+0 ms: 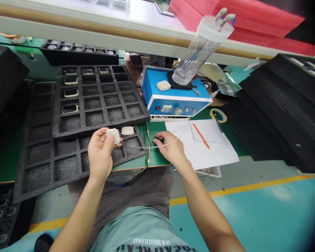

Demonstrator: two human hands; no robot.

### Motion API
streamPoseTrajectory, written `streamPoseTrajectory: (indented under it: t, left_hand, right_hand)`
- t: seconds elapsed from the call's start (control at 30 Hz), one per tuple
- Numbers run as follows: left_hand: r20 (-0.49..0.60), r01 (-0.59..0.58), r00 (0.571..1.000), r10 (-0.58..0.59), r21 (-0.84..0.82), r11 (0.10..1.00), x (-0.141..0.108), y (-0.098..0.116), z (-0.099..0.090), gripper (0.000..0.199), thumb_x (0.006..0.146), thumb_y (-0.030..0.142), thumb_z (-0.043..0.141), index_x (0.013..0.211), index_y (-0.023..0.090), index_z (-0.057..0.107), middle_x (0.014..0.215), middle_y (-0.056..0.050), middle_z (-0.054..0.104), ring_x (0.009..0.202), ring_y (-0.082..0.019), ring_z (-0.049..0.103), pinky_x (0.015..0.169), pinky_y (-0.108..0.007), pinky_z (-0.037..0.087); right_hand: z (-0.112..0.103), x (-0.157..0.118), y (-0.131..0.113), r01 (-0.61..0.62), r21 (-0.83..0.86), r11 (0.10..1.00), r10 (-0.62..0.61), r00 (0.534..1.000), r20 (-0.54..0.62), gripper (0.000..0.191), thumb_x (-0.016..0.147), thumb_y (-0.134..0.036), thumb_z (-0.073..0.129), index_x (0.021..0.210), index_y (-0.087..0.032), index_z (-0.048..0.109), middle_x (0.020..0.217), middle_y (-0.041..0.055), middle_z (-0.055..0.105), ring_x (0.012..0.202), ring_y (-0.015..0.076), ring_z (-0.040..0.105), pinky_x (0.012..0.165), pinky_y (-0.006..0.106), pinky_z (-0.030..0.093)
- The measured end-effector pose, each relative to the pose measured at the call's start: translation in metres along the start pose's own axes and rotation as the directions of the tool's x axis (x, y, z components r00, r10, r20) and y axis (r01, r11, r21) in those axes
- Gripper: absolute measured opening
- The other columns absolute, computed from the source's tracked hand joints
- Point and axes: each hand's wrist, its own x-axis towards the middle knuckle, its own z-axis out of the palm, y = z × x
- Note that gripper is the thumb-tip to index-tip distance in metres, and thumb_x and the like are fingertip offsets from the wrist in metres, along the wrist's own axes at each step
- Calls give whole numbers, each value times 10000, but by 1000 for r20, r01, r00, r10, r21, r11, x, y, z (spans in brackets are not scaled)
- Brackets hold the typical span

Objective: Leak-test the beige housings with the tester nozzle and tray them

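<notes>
Between the thumb and fingers of my left hand [101, 150] is a white square case [113, 135], held above the lower foam tray [68, 168]. My right hand [170, 147] is closed near the green table's edge, its fingertips pinched on a small dark piece [157, 139]. A thin clear tube [144, 147] curves from beside the white case, past my right hand, up to the blue machine [173, 101]. Another white case [127, 130] lies in the lower tray. The upper foam tray [90, 105] holds several watch-like cases along its left column and back row.
A clear cylinder [191, 56] and a white case [163, 85] stand on the blue machine. Right of my right hand lie white paper [217, 154], an orange stick [201, 135] and a tape roll [218, 115]. Black foam stacks [283, 115] flank the right; a shelf edge [94, 33] crosses behind.
</notes>
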Motion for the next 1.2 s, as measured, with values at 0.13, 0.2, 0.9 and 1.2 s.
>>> streamPoseTrajectory:
  t: [0.13, 0.2, 0.9, 1.2]
  left_hand:
    - [-5, 42, 999, -42, -32, 999, -2, 2, -4, 479, 667, 401, 953, 994, 185, 677, 878, -16, 739, 700, -147, 728, 607, -232, 590]
    - [-1, 73, 997, -73, -43, 996, -4, 3, -6, 487, 673, 404, 947, 1018, 178, 689, 882, -24, 741, 719, -149, 729, 625, -239, 595]
    - [123, 263, 958, -260, -7, 965, -4, 7, -7, 354, 782, 392, 842, 1013, 146, 736, 719, 4, 623, 512, -75, 528, 447, -189, 369]
    - [169, 205, 960, -224, 124, 971, -4, 0, -7, 306, 847, 439, 786, 1017, 186, 754, 696, 6, 607, 517, -89, 487, 463, -217, 335]
  right_hand:
    - [2, 7, -8, 39, -101, 994, -40, 999, -6, 238, 984, -268, 522, 1012, -216, 753, 1028, 102, 764, 877, 266, 708, 692, 345, 479]
    - [0, -7, -2, 44, -44, 998, -48, 994, -98, 301, 994, -289, 468, 999, -202, 756, 1031, 131, 765, 892, 289, 711, 721, 378, 505]
    - [-8, -9, -101, -47, 835, 549, -272, 934, 231, 102, 887, -297, 689, 904, -203, 724, 863, 47, 780, 773, 178, 724, 698, 295, 560]
    - [-9, 3, -96, -41, 814, 579, -325, 904, 277, 112, 904, -306, 676, 962, -210, 676, 874, 37, 767, 803, 175, 728, 738, 310, 583]
